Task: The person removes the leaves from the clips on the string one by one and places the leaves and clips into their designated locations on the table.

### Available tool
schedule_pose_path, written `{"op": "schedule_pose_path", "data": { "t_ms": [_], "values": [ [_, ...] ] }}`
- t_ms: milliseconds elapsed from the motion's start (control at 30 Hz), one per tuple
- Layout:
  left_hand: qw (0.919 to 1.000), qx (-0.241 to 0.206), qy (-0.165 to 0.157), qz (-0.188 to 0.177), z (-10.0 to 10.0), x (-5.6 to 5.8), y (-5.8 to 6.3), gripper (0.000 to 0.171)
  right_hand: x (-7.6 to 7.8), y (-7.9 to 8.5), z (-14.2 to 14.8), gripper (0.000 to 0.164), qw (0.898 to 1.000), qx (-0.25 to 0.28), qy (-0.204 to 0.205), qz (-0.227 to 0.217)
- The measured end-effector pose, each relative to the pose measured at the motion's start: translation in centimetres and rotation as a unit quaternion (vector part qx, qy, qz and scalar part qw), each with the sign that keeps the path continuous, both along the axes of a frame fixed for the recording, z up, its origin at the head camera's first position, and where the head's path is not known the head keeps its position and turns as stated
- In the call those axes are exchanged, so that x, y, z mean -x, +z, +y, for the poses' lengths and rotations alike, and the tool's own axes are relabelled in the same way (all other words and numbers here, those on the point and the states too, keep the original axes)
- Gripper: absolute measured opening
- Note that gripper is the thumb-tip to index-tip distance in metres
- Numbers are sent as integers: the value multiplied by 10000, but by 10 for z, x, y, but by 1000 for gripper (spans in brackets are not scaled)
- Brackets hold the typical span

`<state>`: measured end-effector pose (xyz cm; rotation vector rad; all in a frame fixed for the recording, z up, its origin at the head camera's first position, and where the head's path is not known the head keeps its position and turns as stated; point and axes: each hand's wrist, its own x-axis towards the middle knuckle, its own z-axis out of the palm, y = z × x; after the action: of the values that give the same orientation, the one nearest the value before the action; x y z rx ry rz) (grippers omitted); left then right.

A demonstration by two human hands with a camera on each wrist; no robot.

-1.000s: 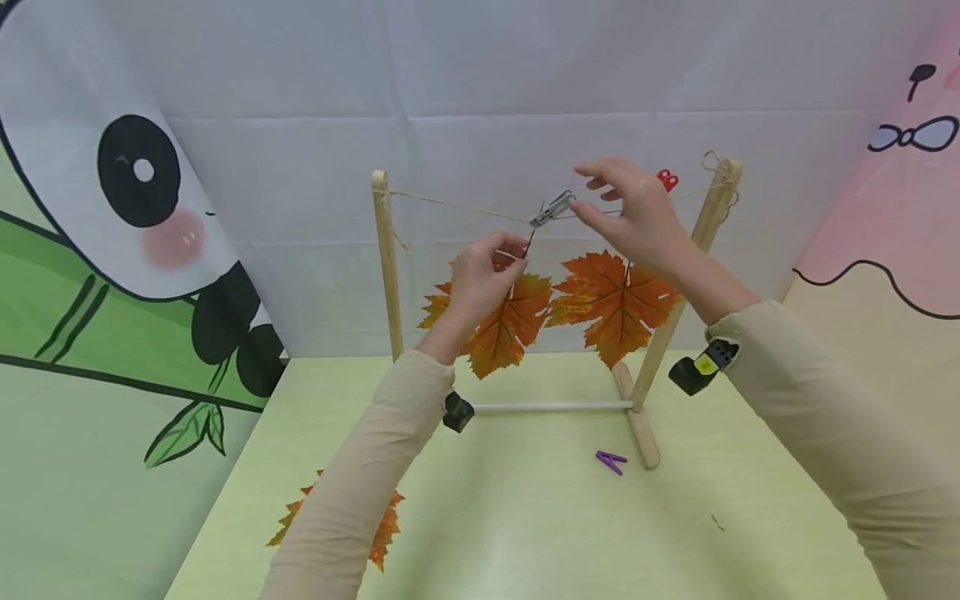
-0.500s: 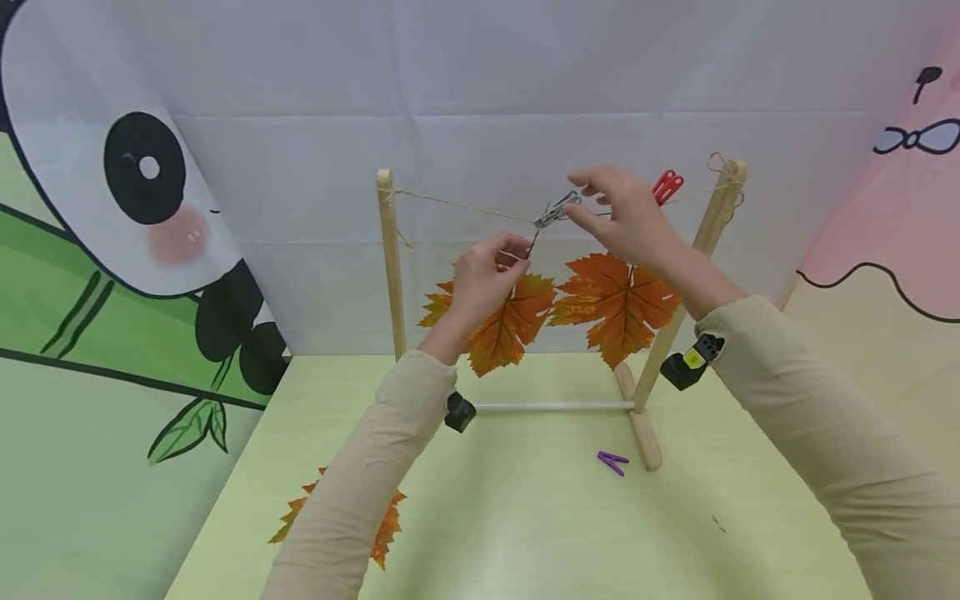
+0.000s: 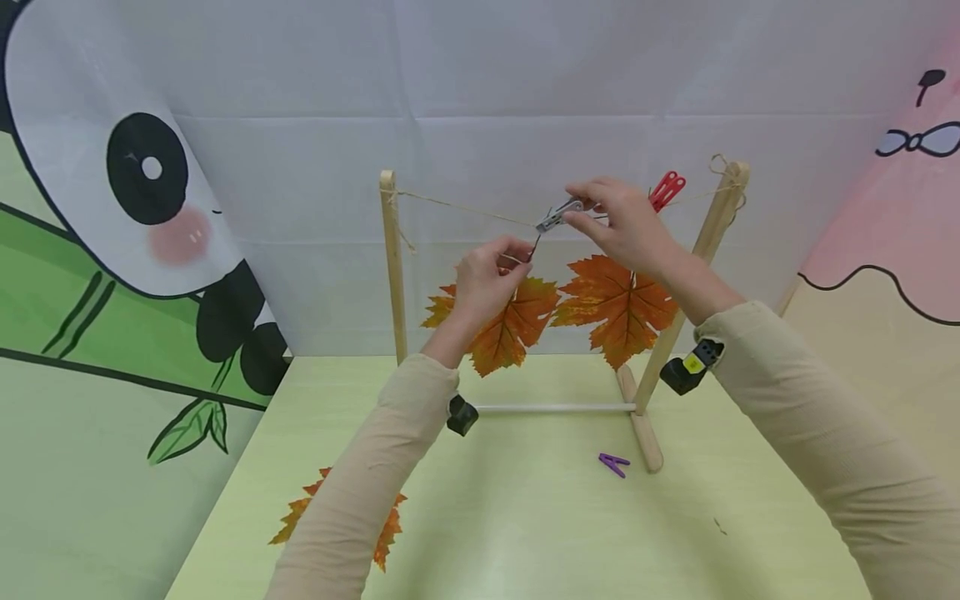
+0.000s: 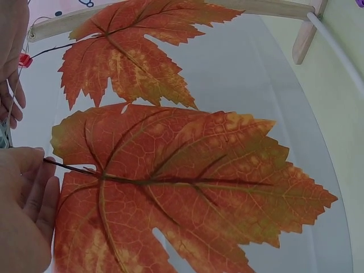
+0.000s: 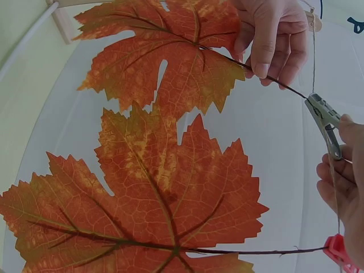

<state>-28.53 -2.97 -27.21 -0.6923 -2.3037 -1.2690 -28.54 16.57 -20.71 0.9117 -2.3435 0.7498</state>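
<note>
My left hand [image 3: 491, 279] pinches the dark stem of an orange maple leaf [image 4: 187, 176], which hangs below the fingers. The stem's upper end meets the tip of a grey clothespin [image 5: 323, 116] at the string [image 3: 465, 207]. With thumb and fingers, my right hand [image 3: 633, 225] holds the clothespin by its handle end, as the right wrist view shows. Just to the right, a second maple leaf [image 3: 618, 308] hangs by its stem from a red clothespin [image 3: 666, 191] on the same string.
The string runs between a left wooden post [image 3: 392, 267] and a right wooden post [image 3: 723, 208], joined low by a white rod [image 3: 555, 407]. On the table lie a purple clothespin [image 3: 613, 464] and another maple leaf [image 3: 387, 537], partly hidden by the left sleeve.
My right thumb and fingers have closed onto the grey clothespin's handles, having stood spread around them before. The left hand keeps its pinch on the stem, nearly still.
</note>
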Motion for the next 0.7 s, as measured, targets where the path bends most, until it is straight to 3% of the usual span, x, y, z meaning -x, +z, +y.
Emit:
{"op": "schedule_pose_path", "data": {
  "t_ms": [333, 700],
  "values": [
    [10000, -16, -13, 11, 0, 1, -4, 14, -1, 1, -1, 28, 9996, 246, 117, -88],
    [10000, -58, 71, -18, 2, 2, -4, 14, -10, 3, -4, 23, 9927, 1089, -113, -509]
  ]
}}
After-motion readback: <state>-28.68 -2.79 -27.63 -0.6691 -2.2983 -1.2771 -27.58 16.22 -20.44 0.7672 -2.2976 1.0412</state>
